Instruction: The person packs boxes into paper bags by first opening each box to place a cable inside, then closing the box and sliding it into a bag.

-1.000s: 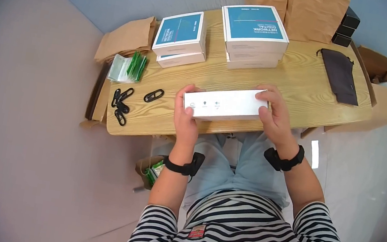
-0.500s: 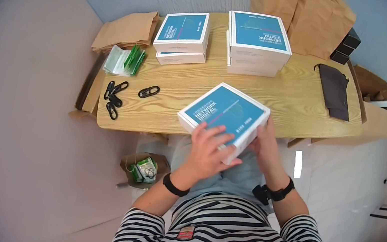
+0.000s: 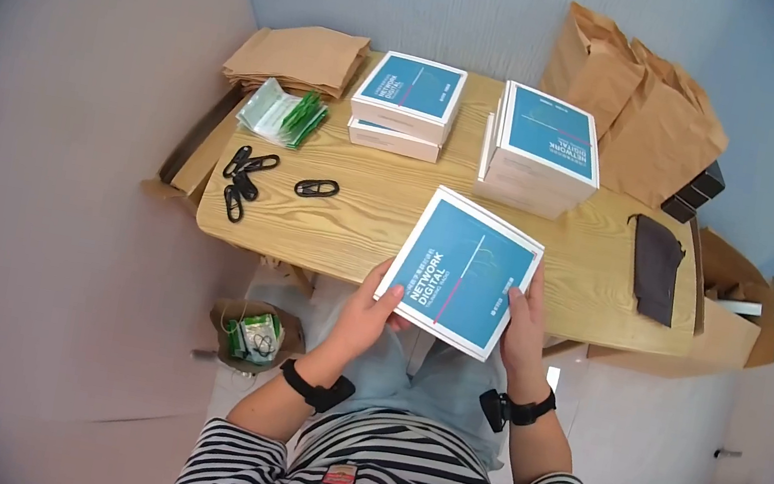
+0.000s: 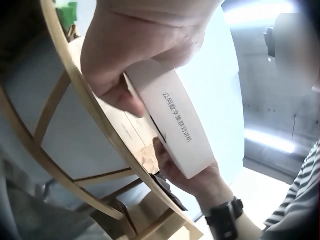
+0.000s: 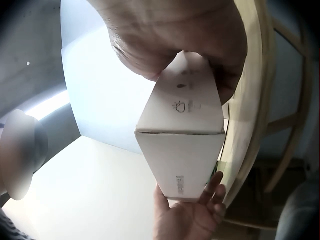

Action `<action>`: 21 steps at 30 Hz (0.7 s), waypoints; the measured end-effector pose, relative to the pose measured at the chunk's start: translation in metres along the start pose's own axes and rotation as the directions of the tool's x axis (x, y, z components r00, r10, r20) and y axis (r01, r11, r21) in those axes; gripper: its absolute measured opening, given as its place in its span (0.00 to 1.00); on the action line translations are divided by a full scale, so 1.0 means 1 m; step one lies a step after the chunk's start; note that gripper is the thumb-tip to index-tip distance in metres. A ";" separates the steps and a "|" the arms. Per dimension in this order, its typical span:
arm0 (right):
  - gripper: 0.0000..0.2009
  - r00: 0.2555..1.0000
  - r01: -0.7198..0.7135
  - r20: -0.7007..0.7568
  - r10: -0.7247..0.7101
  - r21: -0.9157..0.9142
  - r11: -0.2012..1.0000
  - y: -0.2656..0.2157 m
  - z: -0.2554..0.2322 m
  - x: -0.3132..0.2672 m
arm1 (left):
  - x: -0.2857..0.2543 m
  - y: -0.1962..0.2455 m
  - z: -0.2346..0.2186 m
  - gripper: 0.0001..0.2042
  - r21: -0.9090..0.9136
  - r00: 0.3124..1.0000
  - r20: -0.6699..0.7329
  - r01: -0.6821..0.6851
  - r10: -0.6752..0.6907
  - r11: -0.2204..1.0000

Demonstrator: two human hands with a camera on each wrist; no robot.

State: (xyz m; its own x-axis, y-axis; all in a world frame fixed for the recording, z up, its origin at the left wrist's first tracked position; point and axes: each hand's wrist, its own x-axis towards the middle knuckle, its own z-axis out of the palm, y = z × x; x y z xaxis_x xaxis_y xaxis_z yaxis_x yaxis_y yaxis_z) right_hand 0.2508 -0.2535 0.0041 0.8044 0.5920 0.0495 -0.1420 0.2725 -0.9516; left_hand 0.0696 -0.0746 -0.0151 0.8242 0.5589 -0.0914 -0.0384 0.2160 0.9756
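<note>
Both hands hold a white box with a blue lid (image 3: 462, 276) over the front edge of the table, its printed top turned up. My left hand (image 3: 363, 317) grips the lower left edge, thumb on the lid. At the right edge my right hand (image 3: 522, 336) holds on, its thumb over the rim. In the left wrist view, the box's white side (image 4: 172, 117) carries a line of printed characters. The right wrist view shows small printed icons on another white side (image 5: 187, 102). Fingers beneath the box are mostly hidden in the head view.
Similar boxes stand in a left stack (image 3: 411, 89) and a right stack (image 3: 550, 136). Several black coiled cables (image 3: 245, 181), green-and-clear packets (image 3: 286, 115) and flat paper bags (image 3: 300, 56) lie left. Upright paper bags (image 3: 645, 116) and a dark pouch (image 3: 654, 269) are at the right.
The held box has turned from showing a narrow white side to showing its blue lid. My left hand has shifted from across the lid to the box's left edge.
</note>
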 end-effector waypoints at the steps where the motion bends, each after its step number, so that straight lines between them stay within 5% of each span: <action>1: 0.36 1.000 -0.003 0.009 0.003 -0.023 1.000 0.003 0.001 0.004 | -0.002 -0.001 -0.002 0.30 -0.051 1.000 0.009 0.023 -0.023 0.998; 3: 0.35 0.999 -0.028 0.020 0.029 -0.055 0.998 -0.002 0.017 0.008 | -0.003 -0.003 -0.002 0.29 -0.096 0.999 0.025 0.050 -0.048 0.994; 5: 0.35 0.988 -0.139 0.040 0.146 -0.141 0.980 0.004 0.021 0.007 | -0.002 -0.004 0.002 0.29 -0.161 0.998 -0.035 -0.066 0.061 0.985; 8: 0.36 0.984 -0.052 0.150 0.097 -0.280 0.959 0.024 0.022 -0.010 | 0.003 0.002 0.007 0.28 -0.214 0.980 -0.168 -0.140 0.105 0.967; 10: 0.37 0.979 -0.123 0.145 0.145 -0.155 0.980 -0.006 0.031 -0.021 | 0.007 0.008 0.007 0.27 -0.216 0.984 -0.139 -0.142 0.114 0.966; 15: 0.36 0.963 0.051 0.266 -0.054 0.019 0.999 -0.011 0.006 -0.014 | 0.030 0.016 0.011 0.21 -0.279 0.994 -0.060 -0.102 0.089 0.955; 16: 0.36 0.964 0.059 0.260 -0.062 0.021 0.998 -0.015 0.004 -0.012 | 0.034 0.015 0.010 0.23 -0.282 0.996 0.008 -0.088 0.094 0.955; 21: 0.27 0.999 -0.036 -0.004 0.036 -0.008 0.999 -0.006 -0.005 -0.005 | 0.028 0.005 0.036 0.30 -0.212 0.990 -0.083 -0.127 0.112 0.969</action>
State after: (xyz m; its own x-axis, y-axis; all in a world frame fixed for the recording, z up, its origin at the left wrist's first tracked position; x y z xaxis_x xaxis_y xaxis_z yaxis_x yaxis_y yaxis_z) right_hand 0.2506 -0.2618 0.0083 0.8012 0.5982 0.0142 -0.1664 0.2455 -0.9550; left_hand 0.1127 -0.0868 -0.0060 0.7648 0.6443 0.0021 -0.2616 0.3076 0.9148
